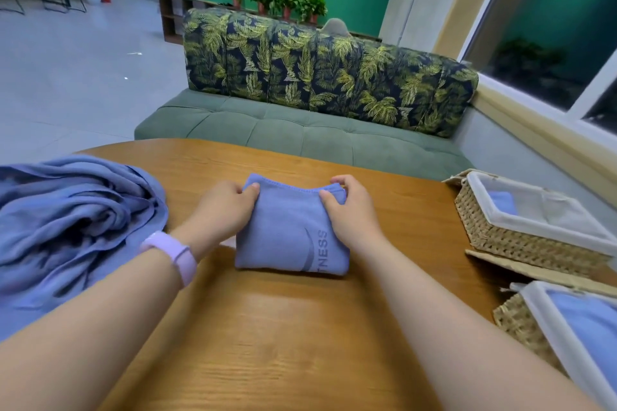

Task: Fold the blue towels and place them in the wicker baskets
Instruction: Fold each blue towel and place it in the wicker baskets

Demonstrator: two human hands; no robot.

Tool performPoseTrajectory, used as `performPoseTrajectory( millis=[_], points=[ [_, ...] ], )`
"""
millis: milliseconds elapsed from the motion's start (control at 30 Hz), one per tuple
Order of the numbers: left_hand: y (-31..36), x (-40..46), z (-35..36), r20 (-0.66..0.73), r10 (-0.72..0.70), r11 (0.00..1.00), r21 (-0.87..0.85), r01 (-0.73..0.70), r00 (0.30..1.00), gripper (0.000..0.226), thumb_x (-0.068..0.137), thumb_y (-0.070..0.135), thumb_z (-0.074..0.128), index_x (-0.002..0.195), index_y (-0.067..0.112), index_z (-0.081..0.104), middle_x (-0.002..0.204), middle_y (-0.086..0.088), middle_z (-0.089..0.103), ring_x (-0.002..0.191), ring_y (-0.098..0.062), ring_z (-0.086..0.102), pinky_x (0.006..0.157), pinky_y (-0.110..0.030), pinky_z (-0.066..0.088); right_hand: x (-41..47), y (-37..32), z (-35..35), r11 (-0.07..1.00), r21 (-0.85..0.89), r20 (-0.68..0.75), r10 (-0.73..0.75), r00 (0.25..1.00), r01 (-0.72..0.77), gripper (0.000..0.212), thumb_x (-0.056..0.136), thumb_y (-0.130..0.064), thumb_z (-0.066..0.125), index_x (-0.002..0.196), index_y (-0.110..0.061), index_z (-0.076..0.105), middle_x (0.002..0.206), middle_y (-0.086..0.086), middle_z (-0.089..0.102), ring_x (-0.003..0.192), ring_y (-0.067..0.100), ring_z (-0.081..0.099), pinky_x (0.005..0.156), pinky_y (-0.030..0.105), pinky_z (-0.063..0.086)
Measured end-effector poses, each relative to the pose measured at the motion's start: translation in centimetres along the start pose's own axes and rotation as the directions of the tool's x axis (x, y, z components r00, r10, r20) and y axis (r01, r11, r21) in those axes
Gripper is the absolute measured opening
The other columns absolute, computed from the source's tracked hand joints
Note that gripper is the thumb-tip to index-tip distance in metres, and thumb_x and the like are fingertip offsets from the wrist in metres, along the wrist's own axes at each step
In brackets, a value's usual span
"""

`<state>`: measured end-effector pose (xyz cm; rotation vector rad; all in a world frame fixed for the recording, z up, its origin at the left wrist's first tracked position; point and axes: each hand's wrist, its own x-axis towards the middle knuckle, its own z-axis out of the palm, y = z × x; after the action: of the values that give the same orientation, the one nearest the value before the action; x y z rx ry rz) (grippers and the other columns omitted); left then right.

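A folded blue towel with grey lettering lies in the middle of the wooden table. My left hand grips its far left corner, thumb on top. My right hand grips the far right corner in the same way. A heap of unfolded blue towels lies at the table's left. Two wicker baskets with white liners stand on the right: the far basket holds a folded blue towel, and the near basket holds another blue towel.
A green sofa with a leaf-print back cushion stands just beyond the table. A window and its sill run along the right. A flat wicker lid lies between the baskets. Open floor lies to the far left.
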<state>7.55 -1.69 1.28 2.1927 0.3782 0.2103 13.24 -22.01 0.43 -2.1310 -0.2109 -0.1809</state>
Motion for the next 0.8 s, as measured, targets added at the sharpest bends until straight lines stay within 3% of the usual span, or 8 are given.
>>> performPoseTrajectory(
  millis=[67,167,333,400,500,600,700,800],
  points=[
    [-0.5,1.5,1.0,-0.004,0.007,0.988,0.153,-0.006,1.000,0.047,0.105,0.036,0.041,0.063,0.014,0.048,0.075,-0.016,0.063,0.076,-0.035,0.058,0.058,-0.035,0.029,1.4,0.9,0.8,0.996,-0.093,0.052,0.024,0.998,-0.019,0.036,0.097,-0.026,0.060,0.131,-0.017,0.055,0.132,0.002,0.059,0.125,0.020,0.051,0.101,0.030,0.040],
    [-2.2,2.9,2.3,-0.025,-0.009,0.943,0.334,0.017,1.000,0.046,0.104,0.043,0.037,0.084,0.009,0.060,0.103,-0.022,0.069,0.098,-0.039,0.062,0.071,-0.035,0.040,2.4,2.1,1.7,0.980,-0.195,0.116,0.056,0.992,-0.033,0.039,0.098,-0.031,0.059,0.135,-0.018,0.052,0.135,0.005,0.056,0.129,0.021,0.047,0.102,0.031,0.036],
    [-3.8,3.0,2.8,-0.098,0.018,0.887,0.462,0.029,0.995,0.050,0.101,0.055,0.034,0.096,0.013,0.059,0.105,-0.017,0.068,0.097,-0.038,0.062,0.074,-0.038,0.043,2.7,3.0,1.7,0.961,-0.271,0.170,0.096,0.981,-0.047,0.039,0.097,-0.031,0.055,0.134,-0.020,0.050,0.122,0.007,0.059,0.119,0.025,0.054,0.090,0.031,0.040],
    [-3.4,2.5,2.2,-0.167,0.037,0.863,0.502,0.052,0.985,0.045,0.102,0.053,0.033,0.099,0.014,0.055,0.102,-0.016,0.067,0.096,-0.038,0.062,0.071,-0.038,0.040,2.6,2.3,0.9,0.927,-0.374,0.169,0.045,0.985,0.021,0.042,0.094,-0.023,0.053,0.136,-0.018,0.049,0.124,0.006,0.055,0.118,0.025,0.053,0.093,0.033,0.043],
    [-2.3,1.2,2.0,-0.257,0.354,0.755,0.646,-0.112,0.899,0.020,0.100,0.027,0.039,0.085,0.017,0.048,0.087,-0.013,0.063,0.082,-0.037,0.061,0.064,-0.038,0.032,0.9,0.2,0.3,0.844,-0.498,0.101,-0.171,0.980,0.198,0.041,0.088,-0.012,0.050,0.128,-0.016,0.058,0.125,0.002,0.055,0.113,0.024,0.054,0.093,0.036,0.045],
    [-1.4,0.0,4.3,-0.083,0.637,0.597,0.683,-0.421,0.767,0.012,0.079,0.015,0.044,0.079,0.016,0.056,0.079,-0.010,0.058,0.073,-0.033,0.057,0.061,-0.039,0.040,-1.6,-0.9,2.5,0.841,-0.401,0.290,-0.258,0.921,0.362,0.030,0.088,-0.011,0.048,0.114,-0.013,0.065,0.115,0.005,0.064,0.106,0.026,0.057,0.094,0.039,0.046],
    [-2.8,-0.2,7.0,0.154,0.569,0.548,0.661,-0.512,0.808,0.047,0.087,0.024,0.041,0.121,0.001,0.063,0.114,-0.015,0.068,0.104,-0.032,0.066,0.087,-0.042,0.055,-2.4,1.5,4.6,0.780,-0.377,0.450,-0.317,0.835,0.500,0.041,0.098,-0.023,0.040,0.135,-0.013,0.056,0.133,0.003,0.058,0.126,0.019,0.051,0.111,0.039,0.037],
    [-3.7,0.0,7.2,0.159,0.412,0.669,0.615,-0.417,0.897,0.075,0.092,0.042,0.018,0.150,-0.001,0.038,0.153,-0.015,0.044,0.143,-0.026,0.041,0.119,-0.041,0.031,-2.3,2.8,4.4,0.737,-0.509,0.428,-0.230,0.874,0.444,0.055,0.105,-0.031,0.033,0.157,-0.015,0.029,0.164,0.000,0.026,0.152,0.012,0.016,0.126,0.032,0.002]
  ],
)
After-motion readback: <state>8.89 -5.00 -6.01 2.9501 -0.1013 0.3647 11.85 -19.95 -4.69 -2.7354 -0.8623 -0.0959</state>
